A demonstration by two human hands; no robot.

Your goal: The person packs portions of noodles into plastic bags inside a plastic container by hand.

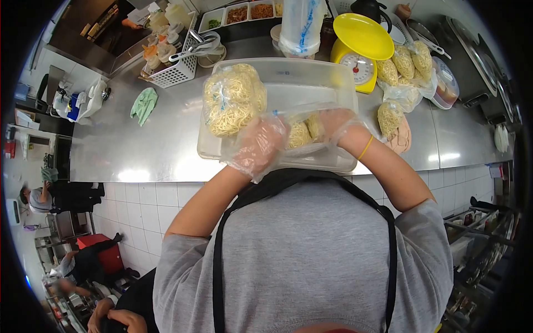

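Both my hands wear clear plastic gloves over a translucent plastic tub (pixel 277 65). My left hand (pixel 260 143) has its fingers closed on the edge of a clear plastic bag (pixel 302 110). The bag's other end is in my right hand (pixel 340 125), fingers bent round it; a yellow band circles that wrist. Beneath the stretched bag, small bags of noodles (pixel 298 135) lie in the tub. A large bag of noodles (pixel 233 100) rests at the tub's left end, just beyond my left hand.
A yellow scale (pixel 363 69) stands behind the tub's right end. Several filled noodle bags (pixel 402 62) lie right of it. A white basket (pixel 177 72) of bottles and a green cloth (pixel 144 104) are at left. Other people (pixel 119 316) are at lower left.
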